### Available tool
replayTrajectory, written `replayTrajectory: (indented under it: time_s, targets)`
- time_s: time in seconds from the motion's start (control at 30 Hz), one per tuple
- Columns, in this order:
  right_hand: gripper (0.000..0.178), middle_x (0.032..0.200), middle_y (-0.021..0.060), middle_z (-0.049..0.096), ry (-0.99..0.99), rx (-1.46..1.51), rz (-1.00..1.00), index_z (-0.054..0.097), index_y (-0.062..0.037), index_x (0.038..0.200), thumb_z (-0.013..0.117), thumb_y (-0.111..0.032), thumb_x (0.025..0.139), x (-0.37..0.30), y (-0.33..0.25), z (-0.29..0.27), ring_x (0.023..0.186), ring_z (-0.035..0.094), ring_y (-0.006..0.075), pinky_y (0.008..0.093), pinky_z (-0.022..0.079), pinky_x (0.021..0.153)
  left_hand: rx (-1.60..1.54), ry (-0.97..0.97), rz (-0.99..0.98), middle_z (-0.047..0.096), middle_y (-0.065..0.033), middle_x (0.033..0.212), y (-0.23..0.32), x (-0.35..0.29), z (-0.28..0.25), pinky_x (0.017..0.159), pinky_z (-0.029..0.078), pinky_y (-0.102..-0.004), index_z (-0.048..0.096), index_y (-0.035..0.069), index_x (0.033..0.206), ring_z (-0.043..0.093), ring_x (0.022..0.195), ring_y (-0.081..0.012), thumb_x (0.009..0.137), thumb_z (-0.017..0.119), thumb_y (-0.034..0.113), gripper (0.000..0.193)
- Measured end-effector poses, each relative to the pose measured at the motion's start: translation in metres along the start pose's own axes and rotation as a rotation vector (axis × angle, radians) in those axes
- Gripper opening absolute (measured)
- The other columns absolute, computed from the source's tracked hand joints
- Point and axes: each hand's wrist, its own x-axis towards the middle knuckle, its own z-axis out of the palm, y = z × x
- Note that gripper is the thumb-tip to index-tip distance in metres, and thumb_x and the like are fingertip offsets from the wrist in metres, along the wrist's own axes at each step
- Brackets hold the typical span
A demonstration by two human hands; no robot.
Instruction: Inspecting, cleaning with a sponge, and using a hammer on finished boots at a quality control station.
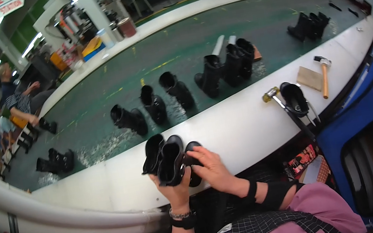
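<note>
Over the near white ledge I hold a pair of black boots (172,160), their open tops facing up toward me. My left hand (176,196) is closed around the boots from below and behind, with most of its fingers hidden by the shafts. On the right side of the pair, my right hand (212,166) grips the rounded black front part of a boot (192,148) with bent fingers. Another black boot (294,99) stands on the ledge to the right, beside a hammer with a yellowish head (270,94).
Several black boots (210,76) stand along the green conveyor belt (106,88) beyond the ledge (234,133). A wooden-handled hammer (324,76) lies by a flat tan block (310,78) at right. A blue machine or cabinet (367,122) stands close on my right. People sit across the belt.
</note>
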Motion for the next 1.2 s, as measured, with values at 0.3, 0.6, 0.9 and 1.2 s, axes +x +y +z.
replayTrajectory:
  time_s: [0.3,0.6,0.9,1.2]
  targets:
    - [0.044,0.135,0.0133,0.043,-0.125,0.506,0.232,0.053,-0.0035,0.129,0.061,-0.006,0.086,-0.013,0.021,-0.025,0.117,0.05,0.0203,0.0318,0.047,0.093,-0.56,0.379,-0.236,0.067,-0.0041,0.098,0.021,0.04,-0.008,0.082,0.048,-0.026,0.064,-0.002,0.108,0.061,0.087,-0.0116,0.079,0.072,-0.003,0.03]
    - [0.033,0.118,0.0113,0.056,-0.161,0.658,0.303,0.054,0.0027,0.12,0.06,-0.004,0.087,-0.015,0.037,-0.035,0.103,0.058,0.0159,0.0288,0.049,0.089,0.268,0.893,-0.164,0.071,-0.0131,0.083,-0.016,0.154,-0.058,0.07,0.048,-0.0378,0.068,-0.001,0.09,0.066,0.073,-0.0294,0.067,0.08,0.004,0.027]
    - [0.034,0.111,0.0097,0.059,-0.231,0.748,0.324,0.054,0.0023,0.122,0.06,-0.004,0.089,-0.011,0.038,-0.042,0.101,0.059,0.0139,0.0272,0.05,0.088,-0.004,1.05,-0.098,0.067,-0.0122,0.108,-0.139,0.242,-0.053,0.085,0.048,-0.0356,0.061,-0.005,0.111,0.063,0.093,-0.0226,0.074,0.076,-0.001,0.041]
    - [0.031,0.116,0.0103,0.057,-0.269,0.83,0.355,0.054,0.0024,0.122,0.057,-0.003,0.091,-0.01,0.038,-0.048,0.105,0.057,0.0154,0.0298,0.049,0.093,0.122,0.574,-0.676,0.06,-0.0194,0.12,-0.172,0.218,-0.048,0.1,0.04,-0.0424,0.054,-0.002,0.122,0.056,0.111,-0.0346,0.074,0.063,-0.006,0.049]
